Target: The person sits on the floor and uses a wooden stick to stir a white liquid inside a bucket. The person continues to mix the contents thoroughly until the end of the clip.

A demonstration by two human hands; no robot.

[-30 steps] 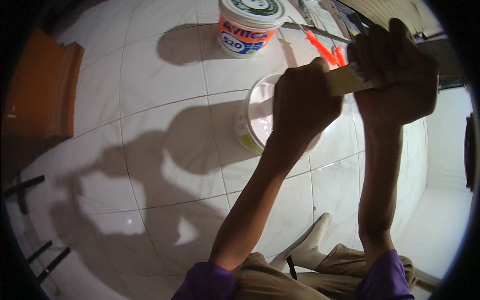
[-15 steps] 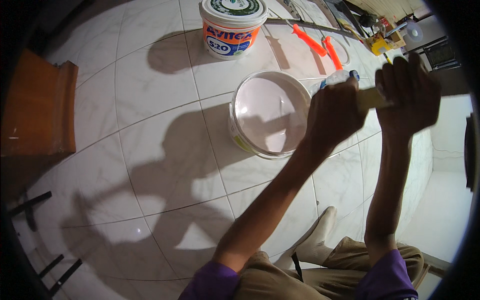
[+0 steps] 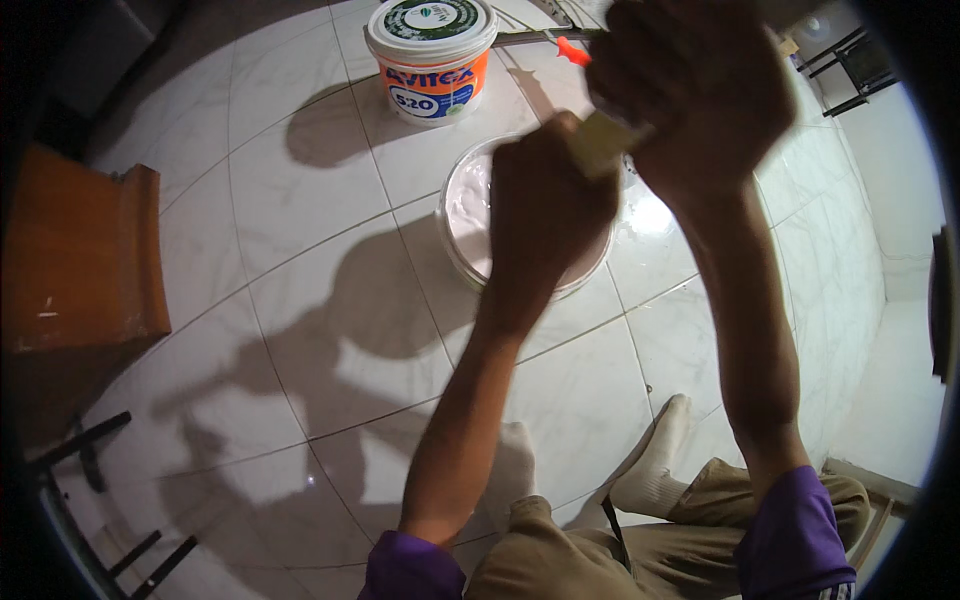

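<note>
My left hand [image 3: 548,208] is closed in a fist around a pale, flat-looking stick [image 3: 602,143], over the open bucket. Farther along, my right hand [image 3: 705,95] also wraps round this stick, higher and closer to me. Only a short yellowish length shows between the two fists; both ends of it are hidden. Beneath my hands stands a white bucket [image 3: 447,232] of pale pinkish-white paint [image 3: 466,205], whose surface is rippled at the left. My left hand and wrist cover much of the bucket's middle, so I cannot tell whether the stick reaches the paint.
A lidded paint bucket [image 3: 432,85] with an orange and blue label stands beyond the open one. Part of an orange handle [image 3: 573,52] shows behind my right hand. An orange-brown wooden piece of furniture [image 3: 85,250] stands at left on the white tiled floor [image 3: 330,290].
Both hands have moved left with the stick, and my left hand now covers the middle of the open bucket. My right hand appears larger and higher. The view has shifted slightly.
</note>
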